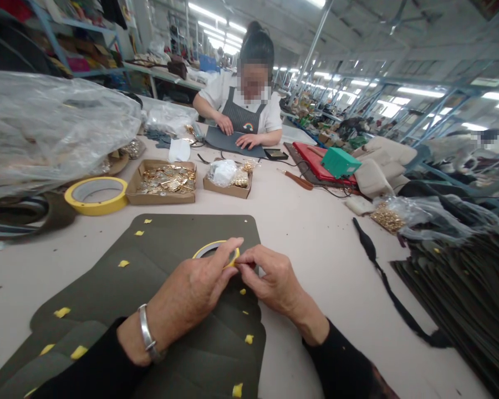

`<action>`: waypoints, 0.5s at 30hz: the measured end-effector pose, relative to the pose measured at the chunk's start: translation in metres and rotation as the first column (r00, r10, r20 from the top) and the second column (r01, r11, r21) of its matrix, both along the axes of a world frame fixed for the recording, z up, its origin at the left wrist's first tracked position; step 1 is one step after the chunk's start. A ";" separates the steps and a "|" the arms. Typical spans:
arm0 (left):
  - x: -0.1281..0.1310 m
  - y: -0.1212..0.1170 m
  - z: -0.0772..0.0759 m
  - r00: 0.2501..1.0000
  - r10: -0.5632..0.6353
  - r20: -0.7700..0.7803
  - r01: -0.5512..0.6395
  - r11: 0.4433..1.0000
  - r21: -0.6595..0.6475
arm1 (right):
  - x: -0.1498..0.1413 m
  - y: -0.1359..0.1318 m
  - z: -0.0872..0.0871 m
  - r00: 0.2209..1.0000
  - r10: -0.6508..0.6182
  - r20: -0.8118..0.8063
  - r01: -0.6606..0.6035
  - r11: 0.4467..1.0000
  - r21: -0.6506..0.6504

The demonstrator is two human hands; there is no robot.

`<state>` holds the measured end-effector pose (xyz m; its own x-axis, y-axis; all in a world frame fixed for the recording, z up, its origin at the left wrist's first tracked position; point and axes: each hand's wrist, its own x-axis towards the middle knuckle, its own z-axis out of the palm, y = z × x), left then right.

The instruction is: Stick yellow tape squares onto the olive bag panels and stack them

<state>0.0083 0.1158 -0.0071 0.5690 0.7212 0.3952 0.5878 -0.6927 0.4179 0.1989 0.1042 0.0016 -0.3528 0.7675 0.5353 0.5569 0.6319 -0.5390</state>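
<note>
My left hand [195, 291] is closed around a small roll of yellow tape [211, 249], held just above a stack of dark olive leather panels [162, 244]. My right hand [270, 280] pinches the free end of the tape at the roll's right edge. Small yellow tape pieces [62, 312] dot the panels' edges. A silver bracelet sits on my left wrist.
A larger yellow tape roll [96, 195] and two cardboard trays of gold metal fittings [164, 180] lie beyond the panels. A person in a grey apron [243, 108] works across the table. Stacked dark panels [469, 293] and a black strap [382, 277] lie to the right. A plastic-wrapped bundle [45, 127] sits at left.
</note>
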 end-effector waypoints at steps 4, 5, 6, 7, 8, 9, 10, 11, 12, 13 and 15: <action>0.001 -0.002 0.005 1.000 0.020 -0.022 -0.020 1.000 0.011 | -0.004 0.001 -0.005 0.997 -0.071 0.021 0.068 0.990 0.121; 0.001 -0.002 0.006 0.999 0.026 -0.039 -0.025 1.000 0.011 | -0.005 0.001 -0.006 0.996 -0.087 0.030 0.081 0.985 0.152; 0.001 -0.002 0.007 0.998 0.030 -0.053 -0.030 1.000 0.007 | -0.005 0.000 -0.006 0.994 -0.103 0.036 0.095 0.980 0.176; 0.002 -0.002 0.008 0.998 0.035 -0.061 -0.035 0.999 0.000 | -0.007 0.000 -0.007 0.992 -0.118 0.039 0.109 0.976 0.187; 0.002 -0.002 0.008 0.997 0.041 -0.060 -0.042 0.999 -0.008 | -0.008 -0.001 -0.006 0.991 -0.129 0.036 0.121 0.975 0.185; 0.003 -0.002 0.009 0.998 0.046 -0.053 -0.046 0.999 -0.012 | -0.010 -0.002 -0.005 0.990 -0.141 0.022 0.136 0.977 0.164; 0.003 -0.001 0.009 0.998 0.052 -0.046 -0.052 0.999 -0.007 | -0.011 -0.004 -0.004 0.988 -0.156 -0.004 0.156 0.981 0.118; 0.004 -0.001 0.009 0.997 0.060 -0.041 -0.060 0.998 0.008 | -0.013 -0.005 -0.002 0.983 -0.175 -0.047 0.177 0.983 0.039; 0.005 -0.002 0.010 0.997 0.070 -0.033 -0.068 0.997 0.034 | -0.015 -0.005 0.000 0.975 -0.198 -0.104 0.191 0.979 -0.078; 0.006 -0.002 0.011 0.997 0.077 -0.019 -0.076 0.995 0.071 | -0.016 -0.005 0.001 0.958 -0.232 -0.167 0.194 0.956 -0.220; 0.007 -0.005 0.013 0.996 0.074 0.039 -0.079 0.986 0.148 | -0.015 -0.001 0.003 0.896 -0.343 -0.282 0.172 0.853 -0.493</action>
<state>0.0154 0.1106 0.0059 0.4989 0.6938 0.5194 0.6289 -0.7022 0.3339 0.1840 0.1034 0.0048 0.0349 0.9862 0.1616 0.3870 0.1357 -0.9120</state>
